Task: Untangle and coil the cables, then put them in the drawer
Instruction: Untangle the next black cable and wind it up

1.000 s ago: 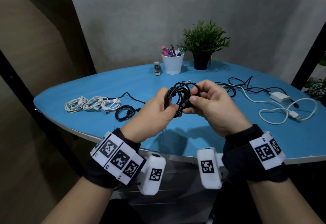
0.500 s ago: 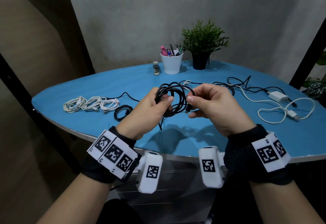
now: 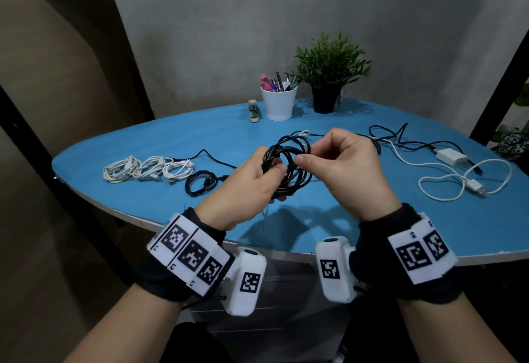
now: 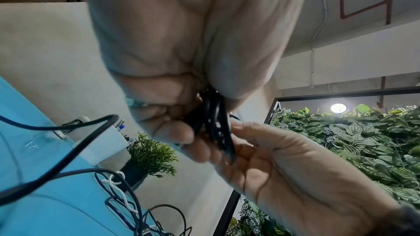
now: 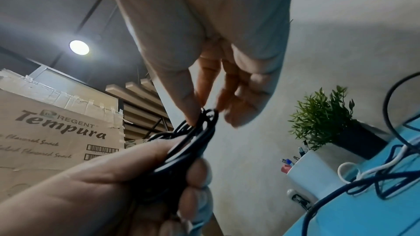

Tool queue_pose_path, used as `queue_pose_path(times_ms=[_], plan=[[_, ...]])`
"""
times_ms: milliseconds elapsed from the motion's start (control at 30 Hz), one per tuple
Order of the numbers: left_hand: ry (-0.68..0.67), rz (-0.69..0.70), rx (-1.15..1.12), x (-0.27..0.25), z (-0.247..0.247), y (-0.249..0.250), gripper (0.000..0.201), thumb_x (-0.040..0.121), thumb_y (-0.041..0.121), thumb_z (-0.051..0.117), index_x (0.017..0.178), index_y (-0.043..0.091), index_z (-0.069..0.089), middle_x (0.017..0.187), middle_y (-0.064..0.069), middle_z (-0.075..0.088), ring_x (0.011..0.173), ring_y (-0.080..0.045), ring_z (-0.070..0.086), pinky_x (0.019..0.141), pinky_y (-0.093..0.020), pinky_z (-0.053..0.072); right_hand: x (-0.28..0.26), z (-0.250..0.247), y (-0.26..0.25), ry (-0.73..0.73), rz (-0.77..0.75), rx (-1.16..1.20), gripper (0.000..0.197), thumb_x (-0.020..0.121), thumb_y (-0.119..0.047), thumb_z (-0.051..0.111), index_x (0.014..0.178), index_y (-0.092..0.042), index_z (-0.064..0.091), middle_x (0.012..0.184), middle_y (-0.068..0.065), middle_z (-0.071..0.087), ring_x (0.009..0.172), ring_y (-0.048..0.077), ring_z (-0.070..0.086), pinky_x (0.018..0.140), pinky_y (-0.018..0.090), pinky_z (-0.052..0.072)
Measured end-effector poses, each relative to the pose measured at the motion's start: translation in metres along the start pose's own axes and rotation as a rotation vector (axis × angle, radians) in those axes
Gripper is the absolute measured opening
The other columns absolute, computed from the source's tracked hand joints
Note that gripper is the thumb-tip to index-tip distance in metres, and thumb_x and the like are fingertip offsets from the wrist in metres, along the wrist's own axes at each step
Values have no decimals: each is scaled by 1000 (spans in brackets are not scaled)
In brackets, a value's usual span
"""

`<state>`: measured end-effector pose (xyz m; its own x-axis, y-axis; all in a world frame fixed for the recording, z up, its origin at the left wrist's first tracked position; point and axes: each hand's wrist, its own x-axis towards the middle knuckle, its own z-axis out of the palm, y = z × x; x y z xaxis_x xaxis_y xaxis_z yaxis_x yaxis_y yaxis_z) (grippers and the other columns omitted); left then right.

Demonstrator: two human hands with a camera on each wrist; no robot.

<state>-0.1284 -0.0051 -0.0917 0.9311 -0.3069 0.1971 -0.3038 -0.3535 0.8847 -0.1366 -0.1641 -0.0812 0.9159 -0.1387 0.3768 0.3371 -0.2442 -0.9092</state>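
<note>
— How much is on that blue table [image 3: 372, 228]?

— One potted plant [image 3: 329, 73], one white cup [image 3: 279, 102] full of pens, one small stapler [image 3: 253, 110]. To the left, three white coils [image 3: 147, 168] lie in a row with one black coil [image 3: 200, 182] just beside them. To the right, one loose tangle of black cables [image 3: 406, 139] and a white cable [image 3: 463, 182] with a white charger block [image 3: 452, 156].

— And the hands?

— Both are raised over the table, facing each other. The left hand [image 3: 252, 185] has its fingers curled round one side of a black cable coil [image 3: 289, 165], thumb pressed on top. The right hand [image 3: 346, 162] pinches the coil's other side between thumb and forefinger, its other fingers bent. The coil is held in the air between the two hands, above the table's near edge.

— Any writing?

— A taped cardboard box [image 5: 56, 132], seen from the right wrist, reads "REGENT Tempura", with "Flavored Snack" below and barcodes. The wristbands [image 3: 189, 254] carry black-and-white square codes.
</note>
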Motion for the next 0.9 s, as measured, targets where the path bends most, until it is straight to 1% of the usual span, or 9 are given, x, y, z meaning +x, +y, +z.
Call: queue_pose_path(times_ms=[67,133,233,333,400,467,533,667,900], plan=[[7,-7,-45,-1,3,2,15,97,30,45,99,15,46,75,-1,67,70,-15,69,58,-27,45,-1,3,-1,-7,-12,15,24,69,-11,75,61,-21,55,81,3,69,73,17,65,72,40,55],[21,7,-64,-2,4,4,16,97,29,46,100,13,45,75,-1,66,70,-16,70,58,-29,46,-4,5,-4,-31,-15,77,25,74,-4,68,65,-18,50,88,4,70,77,17,65,72,38,53],[27,28,-29,-1,-1,5,21,96,32,50,100,12,45,82,1,62,71,-18,69,66,-39,48,-5,4,-9,-42,3,126,25,81,-1,63,69,-15,47,77,9,64,68,21,54,64,41,47],[30,36,-3,1,-5,1,21,91,40,54,94,20,48,81,0,60,69,-17,62,66,-36,46,-5,0,-13,-72,42,155,24,83,-5,64,70,-16,48,80,17,58,74,25,57,74,56,55],[48,43,18,2,-5,-3,24,81,50,52,90,27,49,83,-3,59,72,-17,56,70,-43,47,-5,-1,-15,-92,24,108,22,82,-7,65,70,-16,48,78,17,57,72,26,56,71,62,52],[60,57,31,1,-4,-4,27,79,52,49,91,29,51,86,-6,60,75,-16,54,73,-46,48,-5,0,-18,-93,-7,40,19,77,-13,64,69,-17,47,75,18,57,68,26,54,68,63,50],[72,77,15,1,-2,-3,28,82,48,49,95,23,51,82,1,60,74,-14,54,71,-42,47,-4,0,-18,-80,-43,-44,17,74,-17,62,70,-16,46,75,22,58,65,26,53,66,60,50],[88,110,41,1,1,-1,31,86,45,46,96,16,52,78,5,56,71,-14,52,71,-41,47,-2,-1,-17,-65,-107,-155,16,80,-11,60,74,-12,45,69,10,56,61,20,50,64,53,50],[103,87,111,1,-1,-1,25,91,42,48,97,18,54,79,5,57,73,-14,52,77,-47,49,-2,1,-13,-73,-119,-142,12,74,-23,55,72,-21,43,77,16,60,76,39,58,65,56,51]])
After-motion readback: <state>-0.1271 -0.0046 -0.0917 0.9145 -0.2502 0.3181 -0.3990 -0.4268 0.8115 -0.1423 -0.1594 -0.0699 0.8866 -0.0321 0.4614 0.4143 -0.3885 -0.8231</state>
